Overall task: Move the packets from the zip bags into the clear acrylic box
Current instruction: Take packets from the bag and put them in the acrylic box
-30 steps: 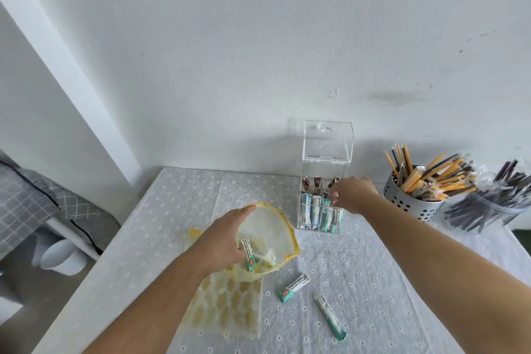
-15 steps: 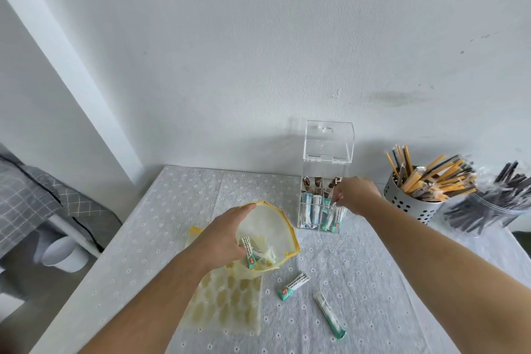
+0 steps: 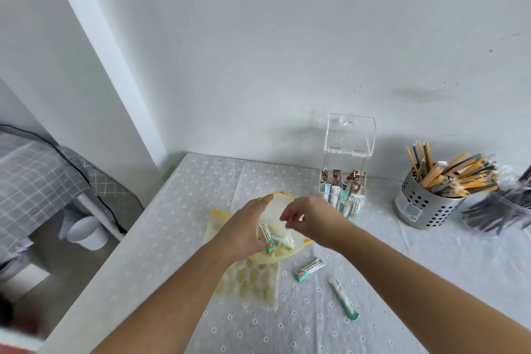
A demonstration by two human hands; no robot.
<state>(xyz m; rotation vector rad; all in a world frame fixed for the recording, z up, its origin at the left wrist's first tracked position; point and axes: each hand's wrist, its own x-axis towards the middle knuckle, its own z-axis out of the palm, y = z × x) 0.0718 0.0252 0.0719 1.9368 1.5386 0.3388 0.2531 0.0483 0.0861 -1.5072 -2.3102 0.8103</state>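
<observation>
Both bare forearms reach forward from the lower edge and converge. The left hand (image 3: 244, 228) grips the mouth of a zip bag (image 3: 275, 210). The right hand (image 3: 310, 217) hangs just beside it over the opening, fingers loosely curled (palm turned down).

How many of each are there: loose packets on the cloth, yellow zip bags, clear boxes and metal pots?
Loose packets: 2, the short packet and the long packet
Zip bags: 2, the open bag and the flat bag
Clear acrylic box: 1
Metal pot: 1
Total: 6
</observation>
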